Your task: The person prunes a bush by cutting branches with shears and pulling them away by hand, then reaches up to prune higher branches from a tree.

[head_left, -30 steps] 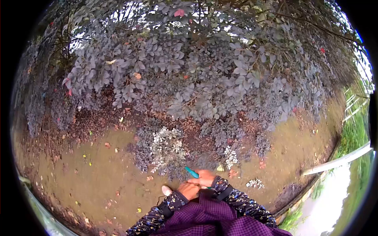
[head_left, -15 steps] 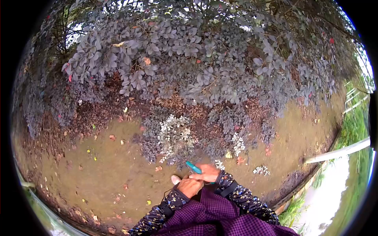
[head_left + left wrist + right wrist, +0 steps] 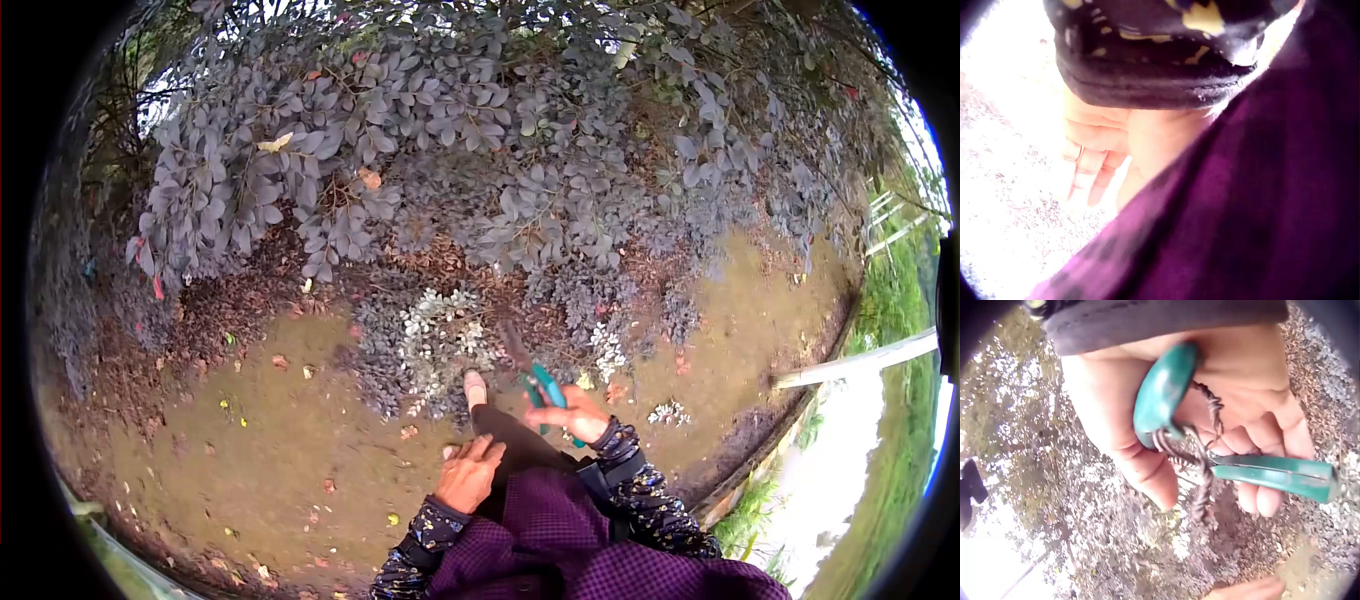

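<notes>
Teal-handled pruning shears [image 3: 546,385] are in my right hand [image 3: 580,415], their blurred blades directed at the low shrub. In the right wrist view one handle [image 3: 1163,394] lies between thumb and palm, and the other handle [image 3: 1279,478] rests against the curled fingers. The handles stand spread, with twisted dark wire [image 3: 1200,465] between them. My left hand [image 3: 468,474] hangs in front of the purple checked garment [image 3: 560,530] with its fingers loosely extended. In the left wrist view that hand [image 3: 1100,140] holds nothing; cloth hides part of it.
A dense purple-leaved shrub [image 3: 430,110] fills the far side. Lower clumps, one with pale leaves [image 3: 440,325], grow before me. One shoe [image 3: 475,385] is near that clump. Bare soil [image 3: 250,450] with fallen leaves spreads left; a white rail [image 3: 850,360] stands right.
The hands were together at the shears; now they are apart. The right hand has moved forward and right with the shears, whose handles have spread. One foot has come forward.
</notes>
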Demonstrator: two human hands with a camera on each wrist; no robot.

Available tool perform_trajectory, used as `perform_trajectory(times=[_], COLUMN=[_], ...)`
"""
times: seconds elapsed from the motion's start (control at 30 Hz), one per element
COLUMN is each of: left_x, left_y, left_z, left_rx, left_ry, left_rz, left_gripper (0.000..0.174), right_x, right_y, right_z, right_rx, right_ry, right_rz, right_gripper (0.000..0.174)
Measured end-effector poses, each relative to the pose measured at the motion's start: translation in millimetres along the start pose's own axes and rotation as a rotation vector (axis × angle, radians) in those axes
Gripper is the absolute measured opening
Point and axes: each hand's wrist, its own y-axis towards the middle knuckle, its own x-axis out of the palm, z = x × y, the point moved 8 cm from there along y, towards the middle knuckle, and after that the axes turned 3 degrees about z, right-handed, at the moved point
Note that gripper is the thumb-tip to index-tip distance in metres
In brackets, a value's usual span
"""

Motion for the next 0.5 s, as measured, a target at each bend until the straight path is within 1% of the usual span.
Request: perform_trajectory(times=[0.07, 0.1, 0.13, 0.2, 0.23, 0.27, 0.3, 0.33, 0.4, 0.47, 0.5], left_x=[-34, -51, -67, -104, -117, -127, -142, -156, -165, -168, -159], left_y=[14, 22, 34, 58, 72, 87, 102, 117, 148, 177, 192], left_z=[-13, -19, -19, -23, -21, -17, -10, -4, 0, -1, -8], left_rx=[-0.050, -0.113, -0.109, -0.188, -0.172, -0.164, -0.133, -0.104, -0.090, -0.144, -0.120], left_ry=[0.041, 0.047, 0.066, -0.001, 0.007, 0.018, -0.008, -0.037, -0.056, -0.119, -0.126], left_rz=[0.075, 0.094, 0.089, 0.204, 0.243, 0.235, 0.315, 0.399, 0.408, 0.439, 0.432], left_gripper=[0.028, 0.030, 0.030, 0.032, 0.036, 0.036, 0.038, 0.039, 0.043, 0.044, 0.052], right_x=[-29, -43, -58, -89, -106, -121, -134, -146, -164, -174, -176], right_y=[11, 18, 23, 37, 48, 59, 64, 75, 91, 101, 104], right_z=[-21, -36, -54, -80, -85, -91, -98, -98, -93, -83, -73], right_rx=[-0.134, -0.191, -0.199, -0.256, -0.251, -0.243, -0.206, -0.186, -0.088, -0.044, 0.008], right_ry=[0.293, 0.385, 0.333, 0.334, 0.312, 0.287, 0.268, 0.284, 0.296, 0.320, 0.312], right_rz=[0.101, 0.140, 0.177, 0.288, 0.304, 0.318, 0.363, 0.362, 0.357, 0.335, 0.310], right_gripper=[0.030, 0.031, 0.029, 0.030, 0.030, 0.031, 0.034, 0.037, 0.039, 0.040, 0.040])
